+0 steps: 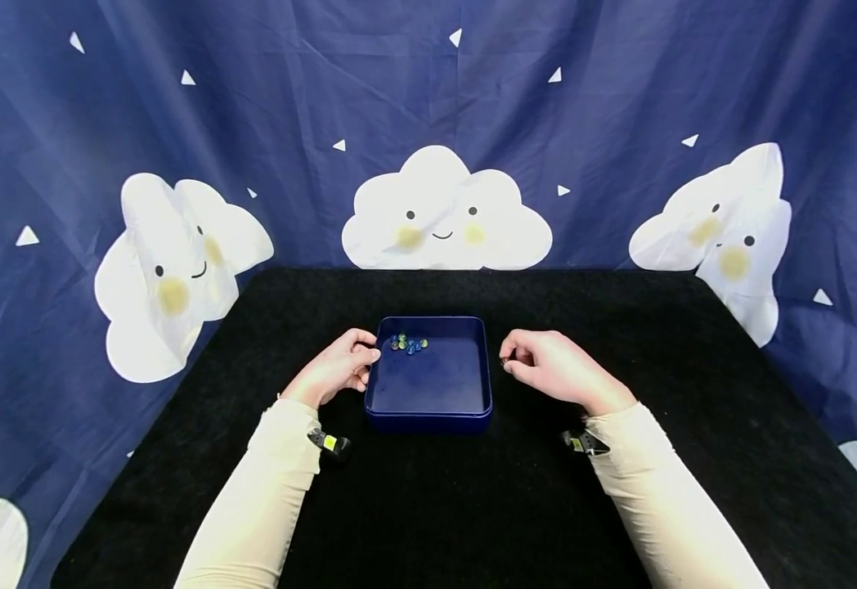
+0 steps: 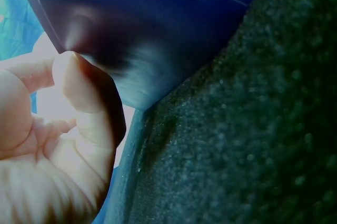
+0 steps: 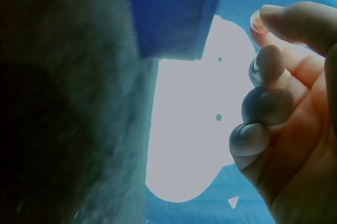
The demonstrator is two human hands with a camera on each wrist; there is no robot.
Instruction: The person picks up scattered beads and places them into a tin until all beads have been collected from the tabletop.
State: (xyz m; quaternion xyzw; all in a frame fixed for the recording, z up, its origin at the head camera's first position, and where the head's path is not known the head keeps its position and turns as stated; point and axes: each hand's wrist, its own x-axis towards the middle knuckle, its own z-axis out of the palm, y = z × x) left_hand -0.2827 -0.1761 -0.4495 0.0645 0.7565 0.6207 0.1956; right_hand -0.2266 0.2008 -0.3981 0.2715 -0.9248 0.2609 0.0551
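A square dark-blue box (image 1: 428, 384) with low walls sits between the two hands. Several small glass marbles (image 1: 410, 348), blue and yellow-green, lie inside near its far left corner. My left hand (image 1: 334, 366) holds the box's left wall, thumb at the rim and fingers along the outside. In the left wrist view, the thumb (image 2: 79, 84) meets the edge of the box (image 2: 174, 19). To the right of the box, my right hand (image 1: 557, 368) pinches a small clear, reddish marble (image 3: 257, 22) between thumb and index finger, its other fingers curled. That hand is apart from the box.
Black cloth (image 1: 443, 507) covers the table beneath the box. A blue curtain (image 1: 428, 82) with white smiling clouds hangs behind the table and along its sides. Each wrist carries a strapped black camera, one at the left wrist (image 1: 331, 444).
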